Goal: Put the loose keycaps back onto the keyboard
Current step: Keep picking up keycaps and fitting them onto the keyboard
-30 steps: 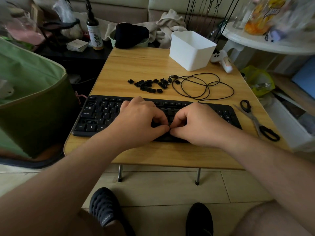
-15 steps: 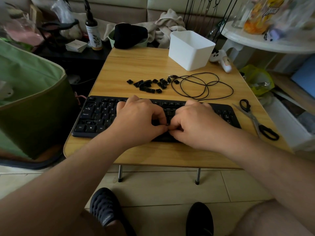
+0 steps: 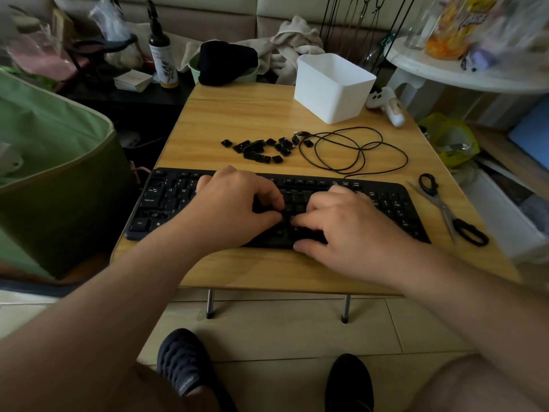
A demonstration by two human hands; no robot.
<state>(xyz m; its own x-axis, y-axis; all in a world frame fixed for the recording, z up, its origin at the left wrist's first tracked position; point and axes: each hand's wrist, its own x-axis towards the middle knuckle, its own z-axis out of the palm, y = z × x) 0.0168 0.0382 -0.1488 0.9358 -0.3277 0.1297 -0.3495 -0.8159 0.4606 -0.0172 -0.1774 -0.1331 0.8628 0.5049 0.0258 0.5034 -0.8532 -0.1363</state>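
Observation:
A black keyboard (image 3: 166, 200) lies along the near edge of the wooden table (image 3: 237, 114). Several loose black keycaps (image 3: 258, 150) lie in a small pile just behind it. My left hand (image 3: 234, 209) rests on the middle of the keyboard, fingers bent with their tips down on the keys and the thumb pointing right. My right hand (image 3: 341, 224) lies beside it, fingers spread over the keys and the thumb at the front edge. A small gap separates the two hands. Neither hand visibly holds a keycap. The keys under both hands are hidden.
The keyboard's black cable (image 3: 350, 150) coils right of the keycaps. A white bin (image 3: 332, 87) stands at the back right, with a white controller (image 3: 386, 105) beside it. Scissors (image 3: 445, 209) lie by the keyboard's right end. A green bag (image 3: 44, 173) is on the left.
The two hands, pinched together fingertip to fingertip over the middle keys, have come slightly apart. My right hand has uncurled and spread its fingers over the keys.

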